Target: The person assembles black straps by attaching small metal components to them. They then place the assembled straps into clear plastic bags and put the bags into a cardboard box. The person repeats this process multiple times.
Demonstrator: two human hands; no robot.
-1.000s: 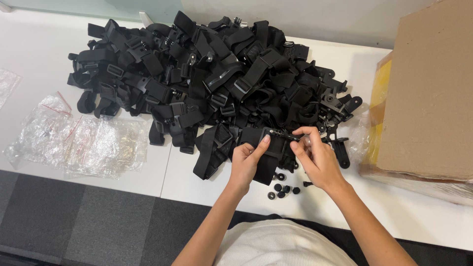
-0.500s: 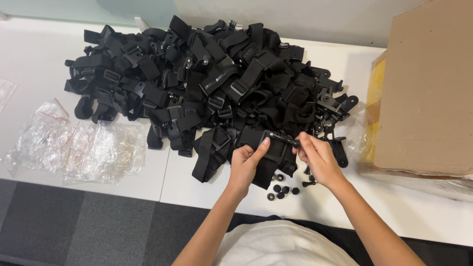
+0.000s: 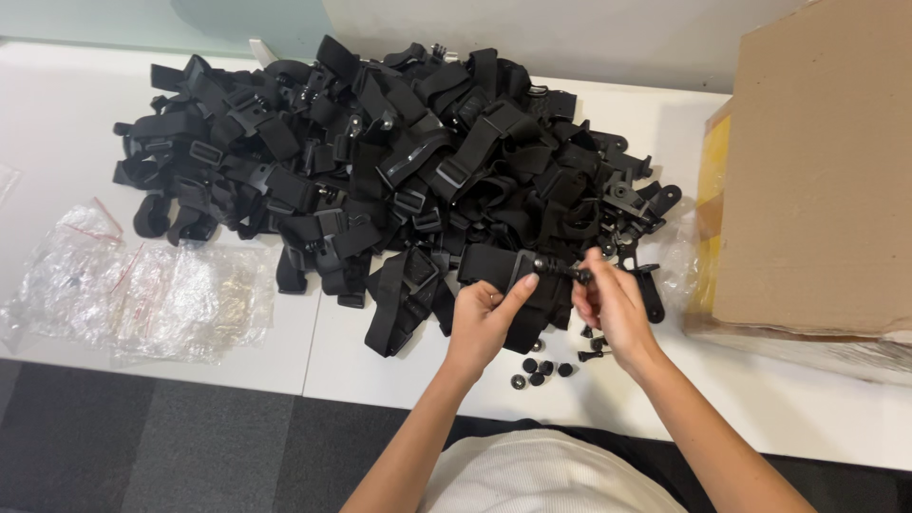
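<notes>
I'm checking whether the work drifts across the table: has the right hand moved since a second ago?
No. The right hand sits at the same spot beside the loose black knobs, left of the cardboard box; only the camera shifted.

Two hands (image 3: 484,318), one cardboard box (image 3: 817,171), five loose black knobs (image 3: 543,369).
</notes>
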